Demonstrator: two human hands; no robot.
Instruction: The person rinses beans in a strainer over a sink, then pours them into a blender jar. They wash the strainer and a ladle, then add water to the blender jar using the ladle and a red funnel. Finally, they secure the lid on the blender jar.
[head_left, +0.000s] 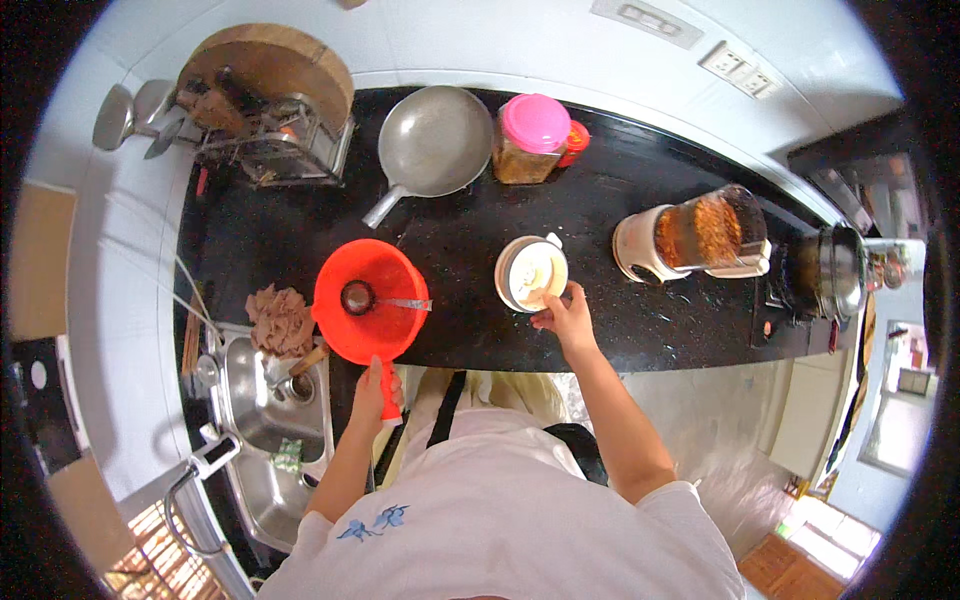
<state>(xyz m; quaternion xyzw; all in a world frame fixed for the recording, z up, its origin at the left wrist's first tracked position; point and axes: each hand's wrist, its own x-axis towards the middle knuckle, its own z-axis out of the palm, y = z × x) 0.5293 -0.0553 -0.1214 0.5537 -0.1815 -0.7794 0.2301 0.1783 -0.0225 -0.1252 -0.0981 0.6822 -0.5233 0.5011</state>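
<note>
My left hand [378,392] is closed round the handle of an orange-red plastic scoop [345,265], wide and deep like a water dipper. Inside the scoop lie a small dark round piece [357,297] and a shiny metal strip [405,304], perhaps a spoon handle; I cannot tell if they are one thing. At the near right rim of a white round container [518,285] my right hand [568,318] grips with thumb and fingers. A small tab sticks out at the container's far edge, and its cream-coloured inside shows.
Along the back of the black counter [450,300] stand a grey wok [437,140], a pink-lidded jar [533,130] and a small red-lidded jar [575,143]. At right is a white blender [645,243] with orange-brown contents; at left, a steel sink [260,400] beside a crumpled brownish cloth [282,318].
</note>
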